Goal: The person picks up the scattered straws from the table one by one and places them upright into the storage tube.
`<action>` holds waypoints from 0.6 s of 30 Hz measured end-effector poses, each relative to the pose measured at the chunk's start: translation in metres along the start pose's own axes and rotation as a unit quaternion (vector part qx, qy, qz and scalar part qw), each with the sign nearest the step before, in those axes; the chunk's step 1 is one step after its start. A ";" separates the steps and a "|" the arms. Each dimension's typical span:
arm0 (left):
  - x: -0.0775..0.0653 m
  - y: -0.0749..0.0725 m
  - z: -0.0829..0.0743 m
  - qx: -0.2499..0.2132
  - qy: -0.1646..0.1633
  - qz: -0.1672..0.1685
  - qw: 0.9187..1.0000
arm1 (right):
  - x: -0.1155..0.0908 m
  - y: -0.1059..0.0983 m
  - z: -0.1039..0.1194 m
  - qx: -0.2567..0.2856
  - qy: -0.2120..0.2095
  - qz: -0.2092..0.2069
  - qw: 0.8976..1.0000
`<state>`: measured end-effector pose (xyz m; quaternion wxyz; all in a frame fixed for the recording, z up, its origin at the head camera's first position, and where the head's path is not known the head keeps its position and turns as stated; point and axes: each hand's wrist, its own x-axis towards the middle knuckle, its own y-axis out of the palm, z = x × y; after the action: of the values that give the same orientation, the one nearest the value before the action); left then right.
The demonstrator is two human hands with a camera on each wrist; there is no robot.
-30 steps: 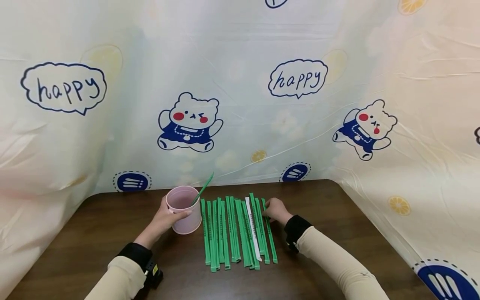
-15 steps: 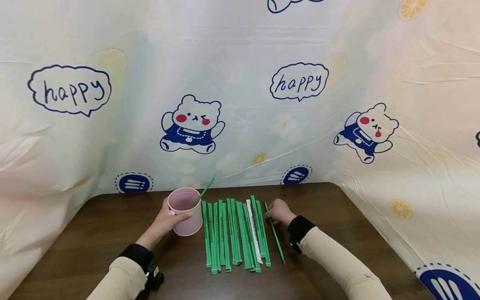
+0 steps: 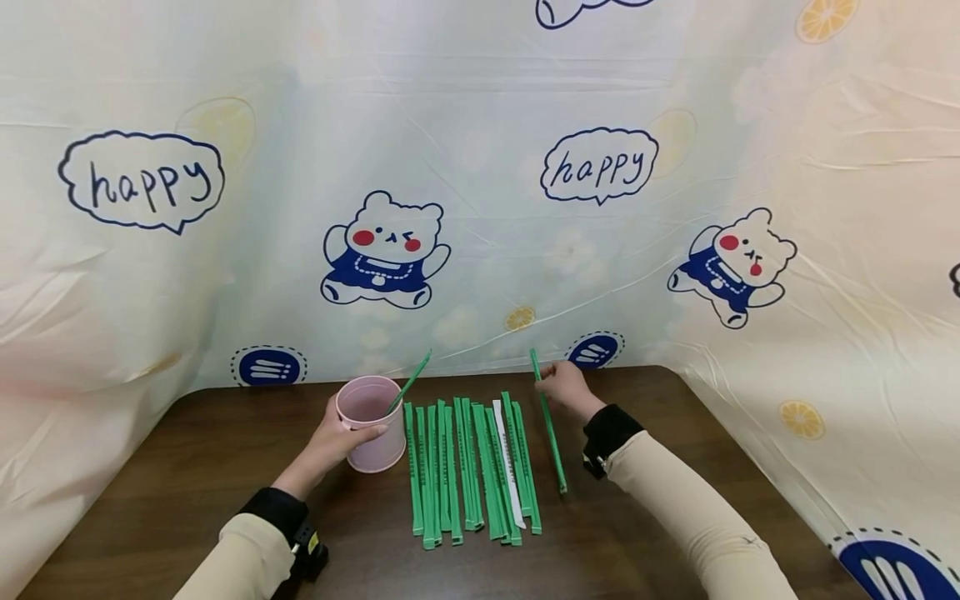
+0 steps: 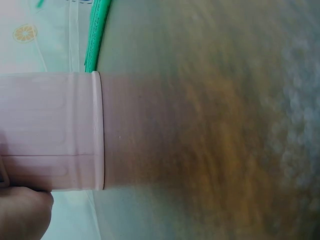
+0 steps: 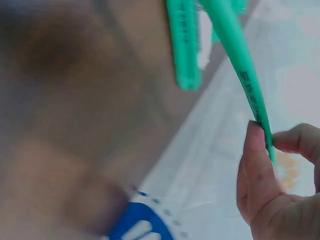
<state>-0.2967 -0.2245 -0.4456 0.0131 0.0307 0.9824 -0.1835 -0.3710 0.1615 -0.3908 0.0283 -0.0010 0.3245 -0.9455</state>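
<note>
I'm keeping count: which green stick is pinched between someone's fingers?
The green stick in the right hand; the others lie on the table, except one leaning in the pink cup.

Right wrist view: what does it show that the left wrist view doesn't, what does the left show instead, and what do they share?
Only the right wrist view: the right hand pinching a lettered green strip near one end, and part of a white strip.

Only the left wrist view: the pink cup, with part of the left hand against its side.

Both: green strips on the table, and the printed cloth beyond it.
</note>
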 end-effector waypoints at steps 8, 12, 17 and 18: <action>-0.001 -0.001 -0.003 -0.003 0.010 0.007 1.000 | 0.001 -0.025 0.070 0.129 -0.088 -0.042 0.987; -0.002 -0.001 -0.005 -0.004 0.010 0.010 1.000 | -0.004 -0.032 0.108 0.189 -0.142 -0.066 0.969; -0.001 0.000 -0.003 -0.003 0.009 0.009 1.000 | -0.019 -0.021 0.146 0.229 -0.211 -0.073 0.948; -0.001 0.000 -0.002 -0.003 0.009 0.009 1.000 | -0.022 -0.016 0.152 0.231 -0.223 -0.076 0.944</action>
<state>-0.2958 -0.2234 -0.4438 0.0055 0.0413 0.9827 -0.1803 -0.3469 0.0823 -0.2602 0.0273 -0.2298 0.0819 -0.9694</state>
